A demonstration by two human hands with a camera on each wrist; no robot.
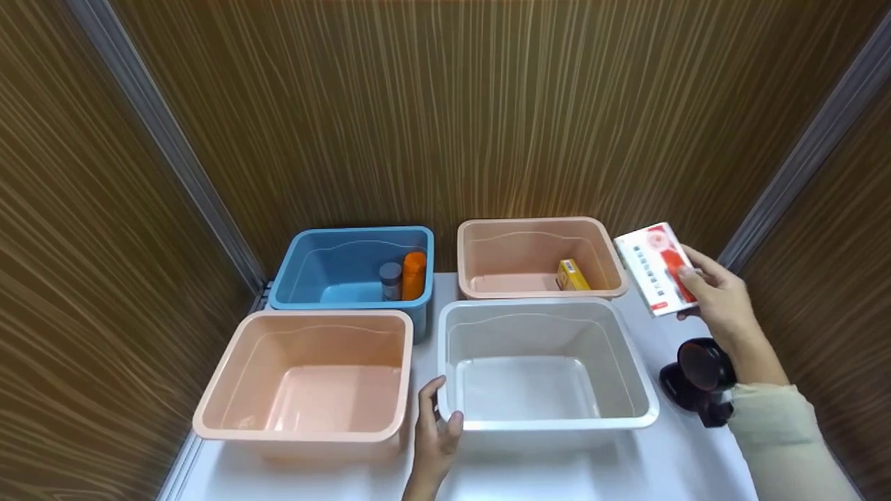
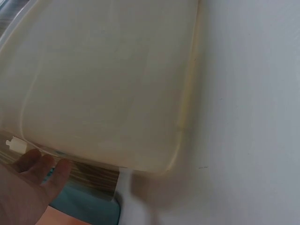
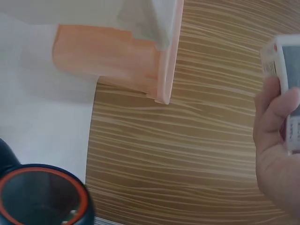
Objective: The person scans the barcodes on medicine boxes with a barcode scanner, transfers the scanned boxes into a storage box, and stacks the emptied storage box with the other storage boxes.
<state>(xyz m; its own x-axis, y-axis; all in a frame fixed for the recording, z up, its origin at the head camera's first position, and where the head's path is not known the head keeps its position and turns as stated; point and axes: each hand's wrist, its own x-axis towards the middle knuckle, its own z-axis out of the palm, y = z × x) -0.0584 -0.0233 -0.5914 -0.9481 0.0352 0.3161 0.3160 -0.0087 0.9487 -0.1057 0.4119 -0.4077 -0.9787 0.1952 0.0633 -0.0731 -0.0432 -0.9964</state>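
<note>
In the head view my right hand [image 1: 724, 299] grips a white and red cardboard box [image 1: 651, 268] at its right edge, thumb on the printed face. It holds the box in the air, to the right of the rear peach bin [image 1: 470, 254]. The right wrist view shows the box [image 3: 271, 63] at its right edge, with fingers bent against its side. My left hand [image 1: 435, 442] is at the left front corner of the white bin [image 1: 550, 424], its fingers loosely bent by the rim. In the left wrist view, those fingers [image 2: 58, 176] lie along the bin's edge.
A yellow box [image 1: 572, 275] lies in the rear peach bin. The blue bin [image 1: 299, 271] holds an orange bottle [image 1: 414, 276] and a grey-capped jar [image 1: 391, 282]. Another peach bin [image 1: 306, 438] stands front left. A black object with a round face [image 1: 699, 365] sits below my right hand.
</note>
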